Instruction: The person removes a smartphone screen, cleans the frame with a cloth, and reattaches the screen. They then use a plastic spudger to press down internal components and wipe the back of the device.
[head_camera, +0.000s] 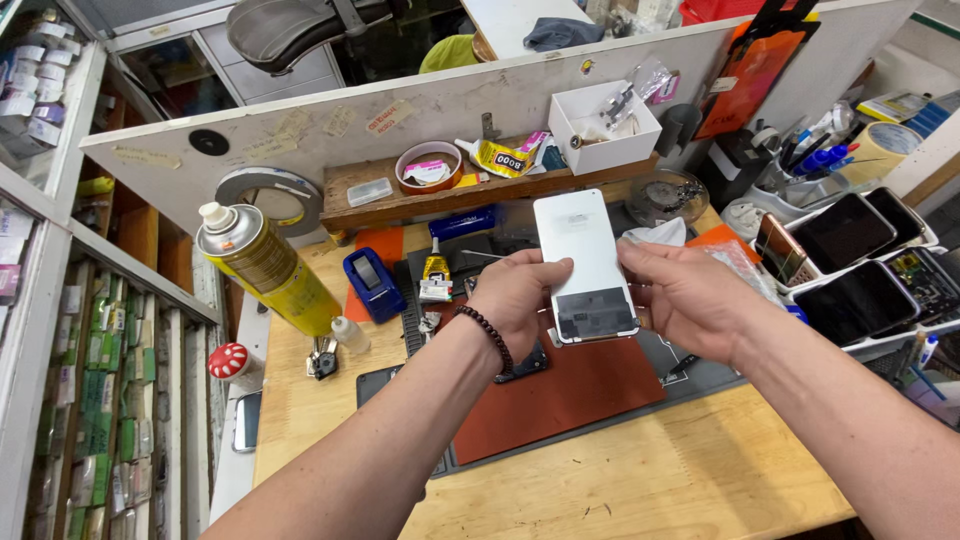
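A white phone back panel is held upright at frame center, above the red mat: left hand and right hand each have a grip closed on its lower edges. At right, white trays hold several phones; the white box above holds small parts. A yellow spray can stands left on the wooden counter.

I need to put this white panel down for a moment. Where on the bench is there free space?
Free: the red-brown mat under the white panel held by the left hand and right hand, and the bare wooden bench in front of it. Crowded: the right, with the tray of phones, and the back left around the yellow spray can.
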